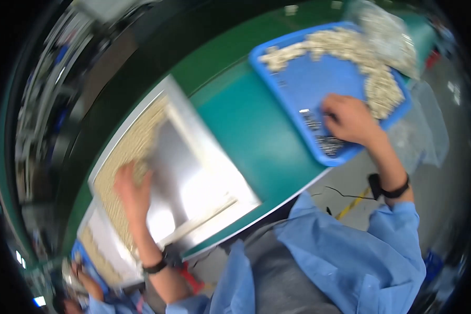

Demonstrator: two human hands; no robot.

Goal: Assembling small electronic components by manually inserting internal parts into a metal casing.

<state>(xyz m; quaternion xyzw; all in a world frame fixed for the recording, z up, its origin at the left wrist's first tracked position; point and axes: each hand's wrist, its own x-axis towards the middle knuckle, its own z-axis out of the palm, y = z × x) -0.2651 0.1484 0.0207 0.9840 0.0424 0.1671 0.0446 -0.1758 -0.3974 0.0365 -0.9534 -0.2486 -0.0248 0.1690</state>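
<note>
My left hand (132,189) is over the left part of a metal-rimmed tray (226,175). Its thumb and fingers are bent around what looks like a few small beige parts (141,169); blur hides their exact shape. Close rows of similar beige pieces (121,152) cover that side of the tray, beside a shiny bare surface. My right hand (352,119) is inside a blue plastic tray (319,86), its fingers curled together. What those fingers pinch, if anything, is hidden. Small dark, shiny metal pieces (329,145) lie just below and left of it.
Beige parts (384,91) are heaped along the blue tray's far and right sides. A clear plastic bag (390,39) leans at its far right corner. Green tabletop (251,131) separates the trays. At lower left, another person's hand (78,269) is near a second blue tray (91,267).
</note>
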